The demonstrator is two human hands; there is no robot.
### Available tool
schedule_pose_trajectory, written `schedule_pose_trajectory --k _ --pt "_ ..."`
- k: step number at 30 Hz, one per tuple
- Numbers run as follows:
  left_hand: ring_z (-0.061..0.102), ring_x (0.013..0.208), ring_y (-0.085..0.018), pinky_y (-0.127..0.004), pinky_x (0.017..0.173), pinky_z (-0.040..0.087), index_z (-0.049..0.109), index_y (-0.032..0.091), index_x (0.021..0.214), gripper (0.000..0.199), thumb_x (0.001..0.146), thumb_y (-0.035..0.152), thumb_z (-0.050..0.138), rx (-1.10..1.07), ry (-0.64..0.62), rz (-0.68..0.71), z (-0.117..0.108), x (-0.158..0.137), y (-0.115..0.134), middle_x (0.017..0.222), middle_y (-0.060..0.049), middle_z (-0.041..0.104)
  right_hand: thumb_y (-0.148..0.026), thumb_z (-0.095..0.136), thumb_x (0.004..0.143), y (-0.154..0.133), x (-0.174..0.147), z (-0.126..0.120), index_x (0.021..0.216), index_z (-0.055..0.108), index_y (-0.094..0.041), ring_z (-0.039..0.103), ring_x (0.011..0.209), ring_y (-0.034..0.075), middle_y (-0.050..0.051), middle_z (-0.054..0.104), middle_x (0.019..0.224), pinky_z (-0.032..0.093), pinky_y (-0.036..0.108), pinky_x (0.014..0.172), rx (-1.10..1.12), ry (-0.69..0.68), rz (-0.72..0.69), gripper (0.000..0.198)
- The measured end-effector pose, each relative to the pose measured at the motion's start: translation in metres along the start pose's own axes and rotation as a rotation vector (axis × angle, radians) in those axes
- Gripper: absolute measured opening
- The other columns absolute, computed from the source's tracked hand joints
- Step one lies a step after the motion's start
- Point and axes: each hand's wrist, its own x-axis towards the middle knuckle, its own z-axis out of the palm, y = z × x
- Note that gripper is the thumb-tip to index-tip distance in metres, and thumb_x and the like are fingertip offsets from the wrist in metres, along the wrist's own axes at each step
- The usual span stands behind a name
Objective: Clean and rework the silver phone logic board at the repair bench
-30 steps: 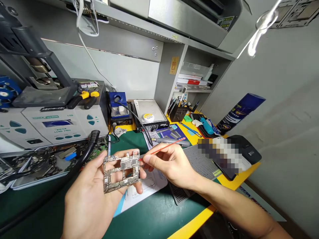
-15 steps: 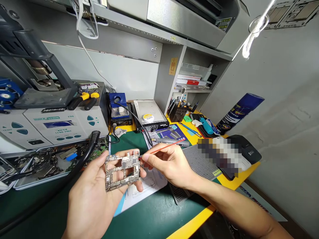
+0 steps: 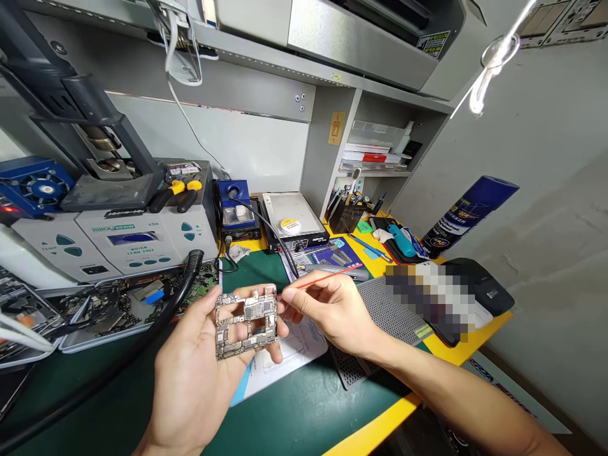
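Observation:
My left hand (image 3: 192,370) is closed on the edges of a phone circuit board (image 3: 237,347) with open cut-outs, its component side tilted toward me. Between thumb and fingers of my right hand (image 3: 335,310) is a thin red rod (image 3: 337,273), its kind not clear. The rod's lower end reaches the board's upper right edge; whether it touches cannot be told. Beneath both hands lies a white printed sheet (image 3: 289,362) on the green mat (image 3: 289,421).
A black hose (image 3: 175,297) curves from the grey soldering station (image 3: 142,237) across the left side. Behind it sits a tray of scrap boards (image 3: 142,297). On the right are a grey perforated mat (image 3: 380,304) and a leaning spray can (image 3: 468,215).
The camera view has swung slightly left, so the whole scene sits further right. Both hands keep their hold on the board and the rod.

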Motion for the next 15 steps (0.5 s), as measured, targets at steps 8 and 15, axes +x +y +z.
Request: schedule_pose_trajectory --k 8,15 --pt "0.069 0.067 -0.032 -0.045 0.051 0.056 0.073 0.007 0.09 0.034 0.086 0.03 0.049 -0.015 0.01 -0.009 -0.002 -0.0007 -0.001 0.093 -0.02 0.074 -0.035 0.066 0.088 0.0009 -0.0015 0.0008 0.083 0.069 -0.017 0.061 0.063 0.013 0.004 0.071 0.077 0.052 0.027 0.061 -0.017 -0.004 0.002 0.019" --pt "0.069 0.067 -0.03 -0.041 0.049 0.055 0.072 0.011 0.092 0.033 0.086 0.035 0.051 -0.002 0.125 -0.043 0.0058 -0.0032 0.0068 0.082 -0.016 0.075 -0.023 0.067 0.08 0.0063 0.0065 -0.0019 0.079 0.059 -0.018 0.063 0.059 0.013 0.001 0.068 0.072 0.051 0.024 0.055 -0.038 0.103 -0.04 0.01"
